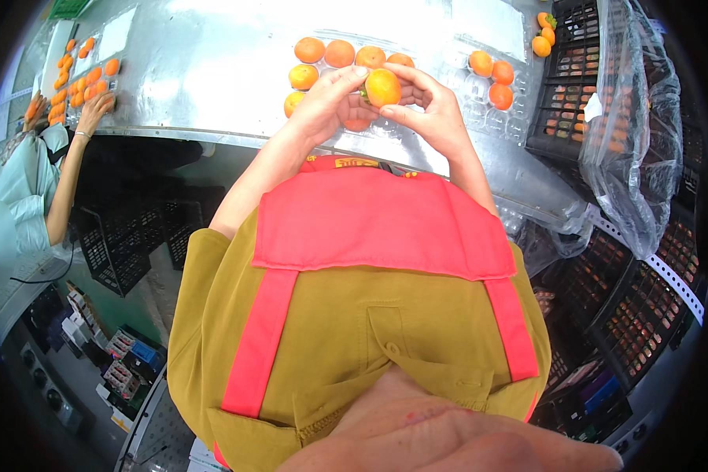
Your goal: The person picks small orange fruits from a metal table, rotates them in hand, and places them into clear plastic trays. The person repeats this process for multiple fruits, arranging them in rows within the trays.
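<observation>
An orange persimmon [383,87] with a green calyx is held between my two hands above the metal worktable [212,76]. My left hand [333,103] supports it from the calyx side, its thumb near the top. My right hand [430,103] curls around the other side, index finger above and thumb below. Under my hands lies a clear plastic tray with several persimmons, among them a back-row persimmon [339,54] and a left-side persimmon [303,76]. My hands and forearms hide much of that tray.
To the right, another clear tray [478,112] holds three persimmons. Beyond it stand black plastic crates [534,138] of fruit, partly draped with clear plastic film [631,118]. Loose persimmons [541,46] lie beside a crate. At far left a co-worker's hand [94,112] touches persimmons in trays.
</observation>
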Tool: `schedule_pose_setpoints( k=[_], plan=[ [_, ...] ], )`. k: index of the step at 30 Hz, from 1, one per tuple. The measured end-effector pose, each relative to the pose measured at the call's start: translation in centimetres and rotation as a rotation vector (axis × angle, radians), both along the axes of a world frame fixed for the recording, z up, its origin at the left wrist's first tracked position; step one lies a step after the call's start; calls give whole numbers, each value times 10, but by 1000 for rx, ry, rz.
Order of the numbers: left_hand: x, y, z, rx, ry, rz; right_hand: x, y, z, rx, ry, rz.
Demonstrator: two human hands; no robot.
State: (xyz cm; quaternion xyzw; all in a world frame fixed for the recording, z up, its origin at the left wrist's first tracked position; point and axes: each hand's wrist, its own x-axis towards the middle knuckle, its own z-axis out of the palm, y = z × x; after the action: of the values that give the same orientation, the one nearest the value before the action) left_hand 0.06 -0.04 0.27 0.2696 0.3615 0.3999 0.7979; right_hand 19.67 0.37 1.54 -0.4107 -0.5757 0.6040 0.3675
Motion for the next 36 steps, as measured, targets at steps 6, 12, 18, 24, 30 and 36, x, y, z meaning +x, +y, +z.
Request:
schedule_pose_setpoints(
  k=[6, 12, 18, 24, 30, 36],
  plan=[
    [-1, -4, 1, 61, -64, 10, -2, -2, -5, 85, -29, -39],
    [0, -4, 5, 161, 0, 39, -2, -4, -3, 112, 36, -45],
    [3, -6, 7, 210, 67, 28, -2, -6, -6, 108, 60, -59],
    [3, -9, 6, 245, 158, 48, -5, -12, -10, 98, 58, -54],
    [1, -11, 11, 201, 191, 88, -6, -13, -9, 7, 184, -37],
    [0, -16, 10, 279, 170, 25, -3, -17, -8, -50, 272, -37]
  ],
)
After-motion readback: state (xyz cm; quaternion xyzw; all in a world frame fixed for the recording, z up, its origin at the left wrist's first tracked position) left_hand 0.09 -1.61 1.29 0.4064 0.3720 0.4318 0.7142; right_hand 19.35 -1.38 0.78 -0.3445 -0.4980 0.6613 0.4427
